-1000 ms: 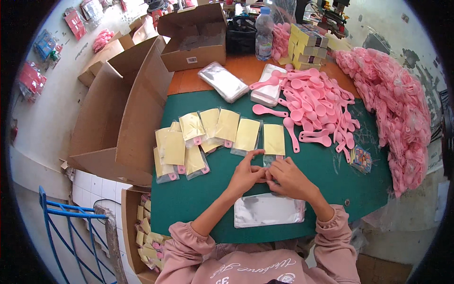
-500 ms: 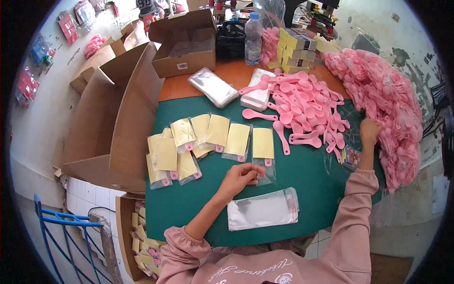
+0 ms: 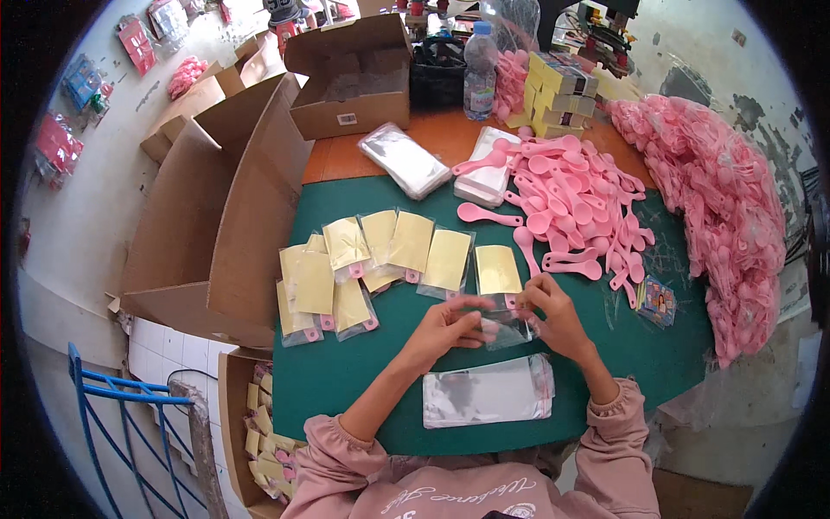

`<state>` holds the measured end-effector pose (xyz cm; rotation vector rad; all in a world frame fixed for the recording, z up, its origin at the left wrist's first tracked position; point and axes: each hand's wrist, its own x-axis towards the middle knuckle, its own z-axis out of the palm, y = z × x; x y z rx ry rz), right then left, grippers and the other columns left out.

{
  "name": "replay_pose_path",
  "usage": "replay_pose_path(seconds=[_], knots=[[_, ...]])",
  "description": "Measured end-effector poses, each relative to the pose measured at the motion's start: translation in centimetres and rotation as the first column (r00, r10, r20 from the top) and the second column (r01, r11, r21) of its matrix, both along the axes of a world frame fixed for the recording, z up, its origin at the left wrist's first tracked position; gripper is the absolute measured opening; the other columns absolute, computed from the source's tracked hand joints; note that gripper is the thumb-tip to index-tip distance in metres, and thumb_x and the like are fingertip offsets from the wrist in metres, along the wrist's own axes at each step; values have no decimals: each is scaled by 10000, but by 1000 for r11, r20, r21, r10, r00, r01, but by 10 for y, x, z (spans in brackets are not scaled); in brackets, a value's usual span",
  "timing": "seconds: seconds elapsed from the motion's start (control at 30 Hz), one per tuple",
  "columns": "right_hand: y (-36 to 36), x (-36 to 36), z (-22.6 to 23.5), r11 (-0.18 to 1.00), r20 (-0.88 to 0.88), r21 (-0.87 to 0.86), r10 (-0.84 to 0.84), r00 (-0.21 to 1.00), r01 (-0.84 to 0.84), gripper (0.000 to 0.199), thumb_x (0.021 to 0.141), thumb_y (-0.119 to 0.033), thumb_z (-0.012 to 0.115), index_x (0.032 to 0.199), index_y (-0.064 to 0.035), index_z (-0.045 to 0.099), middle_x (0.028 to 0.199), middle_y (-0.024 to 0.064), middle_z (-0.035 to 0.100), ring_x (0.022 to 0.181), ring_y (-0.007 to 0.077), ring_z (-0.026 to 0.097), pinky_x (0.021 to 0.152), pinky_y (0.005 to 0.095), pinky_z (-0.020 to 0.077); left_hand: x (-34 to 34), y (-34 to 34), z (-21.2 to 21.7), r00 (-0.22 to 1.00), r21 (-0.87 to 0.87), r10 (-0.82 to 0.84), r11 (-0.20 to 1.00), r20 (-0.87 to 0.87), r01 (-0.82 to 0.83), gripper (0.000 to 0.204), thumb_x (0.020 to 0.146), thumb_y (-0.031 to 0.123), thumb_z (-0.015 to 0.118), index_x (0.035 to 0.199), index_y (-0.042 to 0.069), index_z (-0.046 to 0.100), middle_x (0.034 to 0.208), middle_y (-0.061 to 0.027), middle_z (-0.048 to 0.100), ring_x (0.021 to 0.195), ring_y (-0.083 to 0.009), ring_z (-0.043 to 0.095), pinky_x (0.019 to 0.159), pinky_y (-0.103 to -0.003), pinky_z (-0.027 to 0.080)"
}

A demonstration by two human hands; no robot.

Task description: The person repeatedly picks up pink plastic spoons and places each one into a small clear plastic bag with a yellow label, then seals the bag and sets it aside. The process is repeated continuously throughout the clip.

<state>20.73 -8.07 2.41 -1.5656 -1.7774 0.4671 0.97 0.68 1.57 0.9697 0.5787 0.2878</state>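
Observation:
A clear plastic bag with a yellow card [image 3: 499, 270] and a pink spoon inside lies on the green table mat [image 3: 415, 346], its see-through end toward me. My left hand [image 3: 445, 330] is at the left of that end, fingers curled and their tips smeared by motion, so a grip cannot be told. On the other side, my right hand [image 3: 558, 318] has its fingers bent and closed on the bag's edge. Just below my hands lies a stack of flat clear bags [image 3: 488, 394]. Filled bags with yellow cards [image 3: 346, 277] overlap to the left.
Loose pink spoons [image 3: 575, 195] are heaped right of centre, with small printed cards [image 3: 659, 303] below them. Bagged pink spoons [image 3: 735, 225] pile along the right edge. Clear bag stacks [image 3: 405, 162], a water bottle [image 3: 480, 73] and cardboard boxes [image 3: 259, 208] stand farther back and left.
My right hand has come from the bagged spoons at the right to the bag in front of me. My left hand stays beside that bag. The whole view has shifted slightly.

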Motion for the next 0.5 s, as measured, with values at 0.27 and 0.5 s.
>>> replay_pose_path(seconds=[0.27,0.5], knots=[[-4,2,-3,1000,-218,-5,-30,976,30,175,651,-39,701,773,-26,577,814,44,461,696,110,501,588,239,418,6,-7,-10,988,719,124,694,-95,-18,186,783,65,614,951,26,543,794,-43,601,720,-114,596,593,-239,491],[-5,-3,-15,984,-609,-179,-122,784,14,133,754,-52,646,818,3,543,832,24,495,754,95,524,665,216,472,8,-7,-14,974,669,190,741,-119,-63,135,770,86,647,850,0,581,761,-27,602,658,-74,567,585,-203,474]])
